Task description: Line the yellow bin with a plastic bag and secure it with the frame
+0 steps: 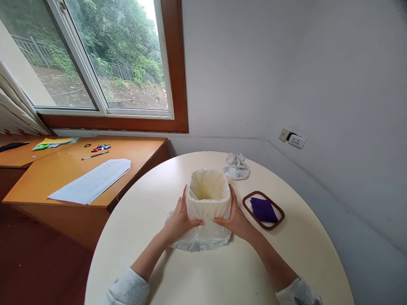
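Observation:
A small trash bin [208, 212], lined with a thin white plastic bag [199, 245], stands upright on the round table. The bag is folded over the rim, and its loose edge hangs around the outside and spreads near the base. My left hand [182, 216] grips the bin's left side, thumb across the front. On the opposite side my right hand [234, 218] presses in the same way, its thumb pointing toward the other one. Just right of that hand lies a brown rounded rectangular ring [280, 209] with a folded purple cloth [263, 210] inside it.
Behind the bin, a crumpled white plastic bag [236, 167] rests on the cream round table [143, 199]. An orange-brown desk [140, 148] at the left holds papers [92, 180], a pen [95, 155] and keys [101, 147]. The wall with a socket [296, 140] borders the table's right side.

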Tool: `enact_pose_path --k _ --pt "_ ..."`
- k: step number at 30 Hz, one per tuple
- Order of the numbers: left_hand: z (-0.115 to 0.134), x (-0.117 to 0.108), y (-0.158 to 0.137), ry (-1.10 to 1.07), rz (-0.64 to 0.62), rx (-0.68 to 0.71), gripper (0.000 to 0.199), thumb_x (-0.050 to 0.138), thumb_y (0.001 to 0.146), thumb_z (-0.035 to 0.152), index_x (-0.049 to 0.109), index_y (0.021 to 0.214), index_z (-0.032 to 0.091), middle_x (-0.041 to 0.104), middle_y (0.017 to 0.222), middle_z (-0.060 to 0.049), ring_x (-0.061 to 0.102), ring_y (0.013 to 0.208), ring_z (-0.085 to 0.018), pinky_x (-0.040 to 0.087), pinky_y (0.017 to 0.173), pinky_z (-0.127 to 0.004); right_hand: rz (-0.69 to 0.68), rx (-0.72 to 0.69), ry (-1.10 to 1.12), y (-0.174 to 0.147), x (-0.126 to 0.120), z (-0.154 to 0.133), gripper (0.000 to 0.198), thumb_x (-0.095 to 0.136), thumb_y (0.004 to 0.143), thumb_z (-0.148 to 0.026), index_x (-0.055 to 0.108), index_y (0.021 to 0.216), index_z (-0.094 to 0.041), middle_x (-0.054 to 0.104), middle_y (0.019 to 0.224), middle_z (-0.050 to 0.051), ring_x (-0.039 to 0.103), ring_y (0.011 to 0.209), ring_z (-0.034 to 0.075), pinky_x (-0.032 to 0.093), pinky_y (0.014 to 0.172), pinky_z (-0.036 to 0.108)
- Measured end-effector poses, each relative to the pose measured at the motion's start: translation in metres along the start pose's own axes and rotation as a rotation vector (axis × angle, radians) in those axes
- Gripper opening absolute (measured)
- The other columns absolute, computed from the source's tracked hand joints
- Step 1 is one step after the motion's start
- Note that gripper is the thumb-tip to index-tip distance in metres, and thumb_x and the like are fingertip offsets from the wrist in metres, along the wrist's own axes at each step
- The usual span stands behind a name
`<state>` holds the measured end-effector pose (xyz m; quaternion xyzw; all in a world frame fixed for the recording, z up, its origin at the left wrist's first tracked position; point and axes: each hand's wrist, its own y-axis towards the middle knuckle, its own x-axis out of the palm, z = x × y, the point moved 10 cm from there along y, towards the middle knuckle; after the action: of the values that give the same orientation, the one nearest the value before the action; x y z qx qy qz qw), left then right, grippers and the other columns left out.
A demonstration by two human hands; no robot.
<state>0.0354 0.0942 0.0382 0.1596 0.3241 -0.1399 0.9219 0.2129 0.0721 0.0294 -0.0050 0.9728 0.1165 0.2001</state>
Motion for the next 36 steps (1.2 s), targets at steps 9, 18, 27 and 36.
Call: enact_pose_path --k 9,18,27,36 --pt "-0.005 0.01 0.003 0.284 -0.057 0.105 0.07 0.069 0.063 0.045 0.043 0.123 0.022 0.051 0.122 -0.012 0.041 0.119 -0.032 0.013 0.108 -0.054 0.05 -0.101 -0.337 -0.01 0.009 0.02 0.106 0.071 0.062 -0.033 -0.001 0.139 -0.034 0.031 0.138 0.007 0.023 0.131 0.03 0.009 0.109 0.051" --pt "-0.011 0.0 0.006 0.447 0.028 0.097 0.066 0.062 0.068 0.05 0.04 0.123 0.019 0.051 0.122 -0.013 0.045 0.117 -0.03 0.016 0.107 -0.051 0.156 -0.235 -0.377 -0.028 -0.019 -0.009 0.068 0.048 0.082 -0.033 0.012 0.138 -0.024 0.037 0.136 0.01 0.03 0.127 0.026 0.024 0.103 0.047" --pt "-0.014 -0.026 0.002 0.585 0.239 0.065 0.074 0.06 0.073 0.043 0.022 0.133 0.022 0.044 0.13 -0.013 0.041 0.12 -0.031 0.02 0.105 -0.052 0.475 -0.068 -0.895 -0.027 -0.083 0.016 0.019 0.045 0.083 -0.024 0.061 0.092 -0.019 0.061 0.098 0.008 0.052 0.093 0.023 0.031 0.086 0.04" --pt "-0.006 -0.035 -0.003 0.5 0.32 0.111 0.081 0.065 0.07 0.039 0.02 0.135 0.026 0.043 0.129 -0.012 0.042 0.118 -0.03 0.03 0.1 -0.053 0.394 0.04 -1.04 -0.026 -0.08 0.05 0.015 0.055 0.077 -0.028 0.067 0.081 -0.019 0.061 0.108 0.008 0.051 0.103 0.025 0.027 0.09 0.041"
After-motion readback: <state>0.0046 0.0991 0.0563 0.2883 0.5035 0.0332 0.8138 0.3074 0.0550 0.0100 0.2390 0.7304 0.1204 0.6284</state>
